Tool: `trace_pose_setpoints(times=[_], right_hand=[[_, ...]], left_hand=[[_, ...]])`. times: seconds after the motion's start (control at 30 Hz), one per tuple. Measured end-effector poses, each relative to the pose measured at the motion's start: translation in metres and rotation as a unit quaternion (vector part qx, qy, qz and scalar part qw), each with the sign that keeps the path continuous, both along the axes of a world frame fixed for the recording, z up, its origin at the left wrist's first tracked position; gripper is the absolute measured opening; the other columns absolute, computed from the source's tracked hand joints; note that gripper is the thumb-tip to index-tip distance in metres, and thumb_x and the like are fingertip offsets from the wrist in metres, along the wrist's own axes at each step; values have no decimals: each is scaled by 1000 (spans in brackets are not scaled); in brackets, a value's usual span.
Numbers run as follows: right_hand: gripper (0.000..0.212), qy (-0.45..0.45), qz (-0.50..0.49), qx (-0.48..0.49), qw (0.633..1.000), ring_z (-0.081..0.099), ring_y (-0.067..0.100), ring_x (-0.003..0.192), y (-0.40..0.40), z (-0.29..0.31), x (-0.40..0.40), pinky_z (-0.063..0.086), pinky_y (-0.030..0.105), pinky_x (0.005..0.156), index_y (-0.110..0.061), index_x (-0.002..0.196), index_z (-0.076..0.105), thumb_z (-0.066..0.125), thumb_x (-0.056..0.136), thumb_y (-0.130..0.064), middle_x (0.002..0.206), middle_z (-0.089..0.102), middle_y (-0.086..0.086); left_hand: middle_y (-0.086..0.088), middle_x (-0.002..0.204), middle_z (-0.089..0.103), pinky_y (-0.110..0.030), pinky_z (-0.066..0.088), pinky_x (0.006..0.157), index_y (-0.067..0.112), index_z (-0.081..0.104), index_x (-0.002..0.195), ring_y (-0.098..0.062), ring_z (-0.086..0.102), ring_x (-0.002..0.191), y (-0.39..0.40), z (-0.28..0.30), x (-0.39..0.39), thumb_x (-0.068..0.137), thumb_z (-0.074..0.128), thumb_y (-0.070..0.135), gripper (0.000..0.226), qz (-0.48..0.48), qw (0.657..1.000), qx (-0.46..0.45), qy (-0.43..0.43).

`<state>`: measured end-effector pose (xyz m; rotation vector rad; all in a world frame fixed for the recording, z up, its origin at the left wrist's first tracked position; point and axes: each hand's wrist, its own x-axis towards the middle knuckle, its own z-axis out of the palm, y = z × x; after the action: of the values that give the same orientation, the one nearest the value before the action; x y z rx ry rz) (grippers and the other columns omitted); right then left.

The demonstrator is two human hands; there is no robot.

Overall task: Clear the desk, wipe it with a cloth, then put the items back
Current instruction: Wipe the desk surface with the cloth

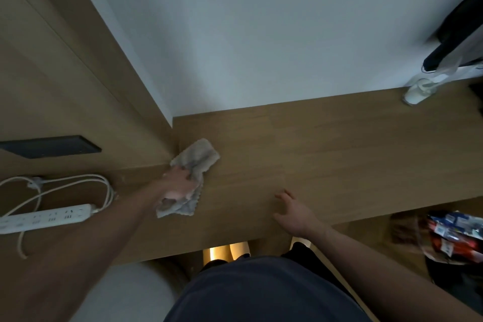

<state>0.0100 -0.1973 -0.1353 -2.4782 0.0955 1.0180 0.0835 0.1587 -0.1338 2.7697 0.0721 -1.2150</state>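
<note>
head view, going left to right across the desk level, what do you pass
power strip → left hand gripping the cloth → right hand, open on the desk → white item by the wall

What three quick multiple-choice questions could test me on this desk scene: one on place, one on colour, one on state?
1. Where is the cloth?
A. desk's left end, by the side panel
B. beside the glass
C. on the floor

2. What colour is the power strip?
A. black
B. white
C. red

3. What is the right hand doing?
A. gripping the cloth
B. holding the glass
C. open over the desk

Answers: 1 A, it lies there under the left hand; 2 B, its casing is white; 3 C, fingers spread, holding nothing.
</note>
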Motion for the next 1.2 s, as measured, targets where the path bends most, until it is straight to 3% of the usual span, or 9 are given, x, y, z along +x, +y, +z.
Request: trace_pose_setpoints(times=[0.1, 0.2, 0.4, 0.57, 0.7, 0.8, 0.87, 1.0, 1.2], right_hand=[[70, -4, -7, 1, 1000, 42, 28, 146, -1, -1, -2, 37, 35, 118, -26, 155, 39, 64, 92, -40, 170, 19, 1], [70, -11, -25, 2, 1000, 43, 26, 145, -7, 0, -4, 39, 36, 117, -26, 155, 39, 64, 92, -38, 170, 19, 0], [68, -22, -44, -3, 999, 49, 24, 140, -22, 0, -12, 42, 33, 109, -25, 154, 39, 65, 91, -36, 168, 23, -1], [75, -33, -41, 5, 999, 46, 25, 142, -33, -2, -13, 44, 37, 111, -25, 156, 33, 65, 88, -33, 169, 18, -3], [84, -82, -48, -5, 995, 22, 31, 155, -16, 1, -2, 30, 42, 122, -26, 160, 21, 66, 90, -35, 171, 1, 3], [90, -106, -13, -3, 994, -6, 35, 158, 4, -3, 15, 14, 50, 127, -31, 163, 10, 63, 92, -49, 171, -9, 4], [94, -76, 14, -11, 997, -14, 39, 156, 16, -10, 24, 11, 57, 127, -36, 163, 4, 60, 90, -58, 171, -15, 2], [97, -23, 47, -35, 998, -18, 45, 154, 22, -28, 37, 9, 61, 126, -37, 163, 0, 54, 89, -69, 171, -20, 2], [91, -43, 40, -65, 996, -15, 39, 156, -26, -43, 44, 11, 59, 126, -42, 163, -3, 45, 92, -75, 171, -20, -3]], left_hand=[[-4, 172, -2, -49, 14, 127, 21, 14, 164, -31, 4, 158, -55, 17, 3, 104, 40, 44, 69, 30, 996, -78, 11], [2, 170, -19, -49, 10, 125, 26, -3, 165, -30, -7, 158, -94, 0, 14, 97, 39, 50, 83, 36, 994, -89, 54], [-9, 172, 6, -47, 11, 128, 14, 24, 163, -31, 9, 158, -194, 8, -1, 106, 44, 34, 63, -53, 970, -213, 105], [-1, 162, 37, -29, 38, 107, 23, 55, 147, -19, 44, 139, -181, 20, 4, 94, 46, 1, 59, 99, 934, -344, 17], [-4, 162, 35, -42, 39, 117, 19, 55, 145, -26, 37, 147, -106, 13, 24, 94, 62, 13, 52, 128, 951, -250, -127], [-7, 170, 16, -50, 25, 124, 14, 32, 159, -32, 15, 157, -55, -10, 24, 95, 64, 22, 73, 45, 989, -95, -106], [-10, 171, 9, -44, 15, 128, 12, 16, 163, -29, 0, 159, -33, -25, 16, 94, 67, 32, 88, -13, 997, -19, -70], [-13, 171, -10, -47, 13, 128, 19, -15, 162, -32, -8, 158, -18, -46, 6, 77, 75, 65, 132, -19, 999, 30, -33], [-19, 163, -33, -52, 13, 127, 13, -30, 156, -45, -11, 155, -48, -45, 5, 70, 83, 64, 151, 12, 998, 56, -5]])
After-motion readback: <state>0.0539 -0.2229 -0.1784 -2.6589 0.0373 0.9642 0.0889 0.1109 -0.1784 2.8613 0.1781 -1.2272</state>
